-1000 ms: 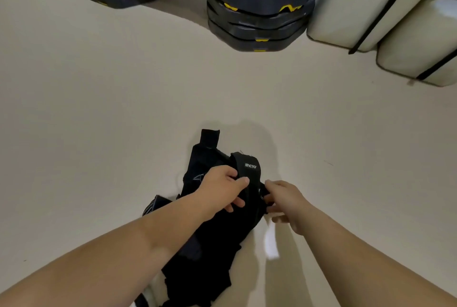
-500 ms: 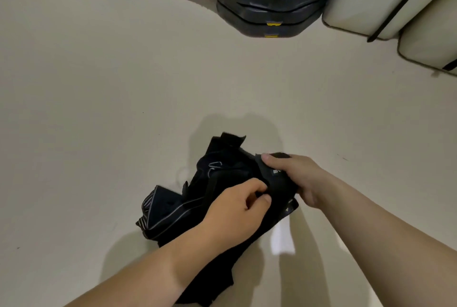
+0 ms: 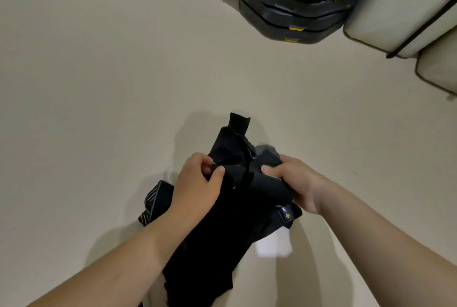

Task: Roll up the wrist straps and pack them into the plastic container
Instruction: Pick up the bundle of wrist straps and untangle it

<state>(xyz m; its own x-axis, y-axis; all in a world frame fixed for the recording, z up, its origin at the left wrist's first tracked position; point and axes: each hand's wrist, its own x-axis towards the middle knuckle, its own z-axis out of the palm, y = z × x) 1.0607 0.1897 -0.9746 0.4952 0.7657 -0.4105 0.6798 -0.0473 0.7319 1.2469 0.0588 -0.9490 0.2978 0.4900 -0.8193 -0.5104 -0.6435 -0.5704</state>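
Head view: both hands work low over a pile [image 3: 217, 252] of black straps on the floor [image 3: 99, 108]. The left hand [image 3: 197, 185] pinches a fold of strap between thumb and forefinger, its other fingers curled under, seemingly to anchor the cloth. The right hand [image 3: 296, 183] has its fingers curled round a thick, partly rolled strap [image 3: 267, 184], thumb on top, a grip that suits turning the roll tight. Beyond both sets of fingertips a flat strap end [image 3: 239, 121] sticks out, away from the person. Just below the right fingers hangs a small tag [image 3: 286, 215]. The rest of the pile lies under both wrists, unrolled. Stacked dark cases [image 3: 296, 14] with yellow latches stand well beyond the fingers. Whether one is the container I cannot tell, so packing looks some way off.
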